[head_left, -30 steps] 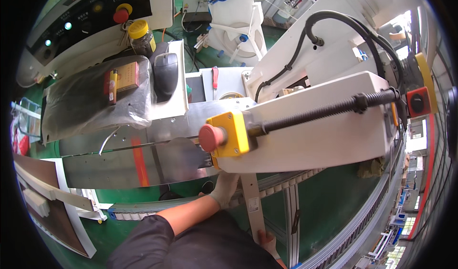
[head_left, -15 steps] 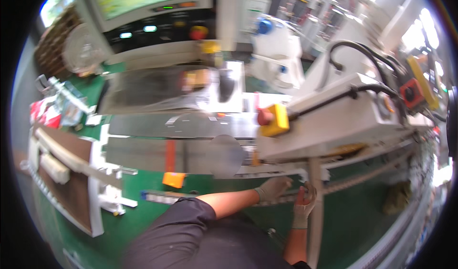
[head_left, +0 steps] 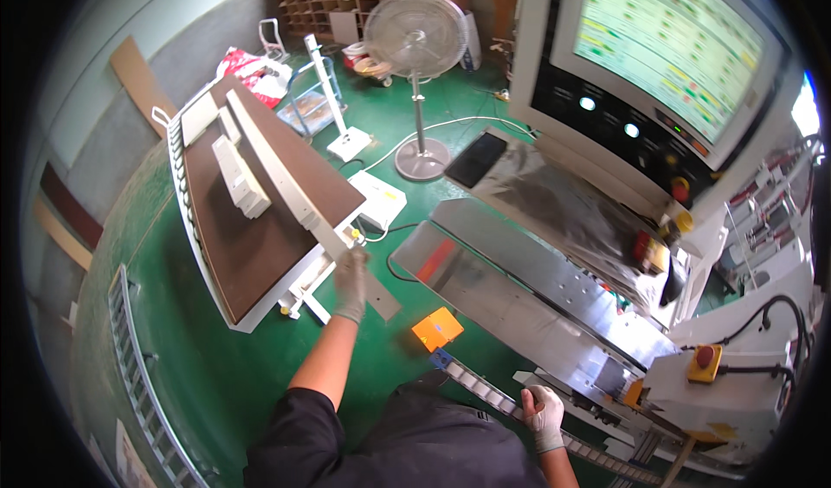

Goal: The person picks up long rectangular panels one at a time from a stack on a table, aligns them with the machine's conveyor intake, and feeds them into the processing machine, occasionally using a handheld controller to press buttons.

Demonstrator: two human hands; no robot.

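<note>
My left hand [head_left: 351,282], in a pale glove, reaches out at the near right end of a brown-topped table. Its fingers are curled at the edge of a long pale strip [head_left: 275,166] that lies along the table and sticks out past its end. The hand covers part of the strip. Two shorter pale blocks [head_left: 241,181] lie beside it on the brown top [head_left: 260,250]. My right hand [head_left: 544,412], also gloved, is closed with the thumb up, near a roller rail [head_left: 485,391]. Whatever it may hold is hidden.
To the right runs a metal machine bed [head_left: 502,293] with a control screen [head_left: 671,42] behind it. An orange box [head_left: 438,329] is by the rail's end. A standing fan [head_left: 415,38] and a blue cart [head_left: 312,112] are further back. A red stop button [head_left: 705,356] is at right.
My view has swung left, toward the brown-topped table. My left hand has left my right hand's side and reached to the long strip. The right hand is now lower, by the roller rail.
</note>
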